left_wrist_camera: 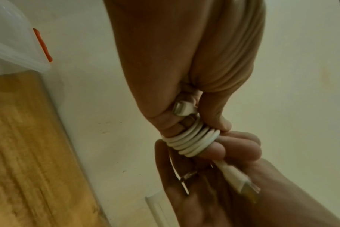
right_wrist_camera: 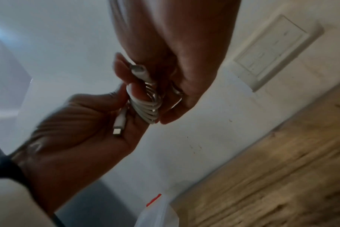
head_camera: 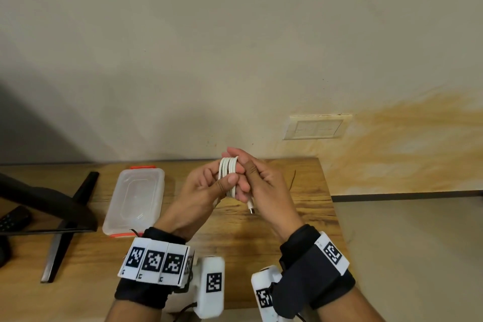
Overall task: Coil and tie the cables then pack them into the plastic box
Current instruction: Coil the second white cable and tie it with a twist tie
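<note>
We hold the coiled white cable (head_camera: 230,175) above the counter (head_camera: 261,227), left hand (head_camera: 201,196) and right hand (head_camera: 264,185) both pinching its loops. Loosening either pinch before tying could let the loops spring apart. The plastic box (head_camera: 134,200) lies closed, left.

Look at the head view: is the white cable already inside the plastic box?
No. Both hands hold the coiled cable above the table, while the plastic box sits closed, left of it.

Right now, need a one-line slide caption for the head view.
Both hands, left hand and right hand, grip a coiled white USB cable above the wooden table, lidded plastic box alongside.
</note>
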{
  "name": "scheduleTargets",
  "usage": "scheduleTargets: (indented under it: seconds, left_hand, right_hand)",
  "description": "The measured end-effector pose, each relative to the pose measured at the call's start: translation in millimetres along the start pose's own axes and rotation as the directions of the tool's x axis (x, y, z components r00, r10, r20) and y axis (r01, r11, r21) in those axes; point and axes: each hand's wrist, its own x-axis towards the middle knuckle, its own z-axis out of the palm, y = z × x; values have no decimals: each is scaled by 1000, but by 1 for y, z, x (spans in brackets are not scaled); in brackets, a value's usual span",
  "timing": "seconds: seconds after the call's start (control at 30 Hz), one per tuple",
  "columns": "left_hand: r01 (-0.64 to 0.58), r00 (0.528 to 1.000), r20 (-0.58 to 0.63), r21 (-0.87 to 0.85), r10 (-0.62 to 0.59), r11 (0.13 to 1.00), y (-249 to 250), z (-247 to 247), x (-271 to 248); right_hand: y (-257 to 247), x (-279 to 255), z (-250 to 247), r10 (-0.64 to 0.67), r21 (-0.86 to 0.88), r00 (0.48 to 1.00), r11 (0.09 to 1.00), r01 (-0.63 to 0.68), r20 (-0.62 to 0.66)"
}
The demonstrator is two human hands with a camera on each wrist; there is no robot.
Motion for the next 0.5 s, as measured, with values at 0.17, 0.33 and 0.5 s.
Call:
scheduleTargets:
  seconds: [0.17, 0.33, 0.5]
  left_hand:
    - [-27, 999, -22, -80, 25, 996, 3, -1, -2]
    - [-1, 1000, 21, -102, 4, 995, 2, -2, -1]
    - [18, 999, 35, -76, -16, 997, -2, 0, 1]
  right_hand:
    - [-2, -1, -3, 79, 68, 991, 994, -86, 110]
    - [-9, 0, -9, 145, 76, 973, 984, -161, 180]
    - [-9, -3, -12, 129, -9, 985, 992, -129, 114]
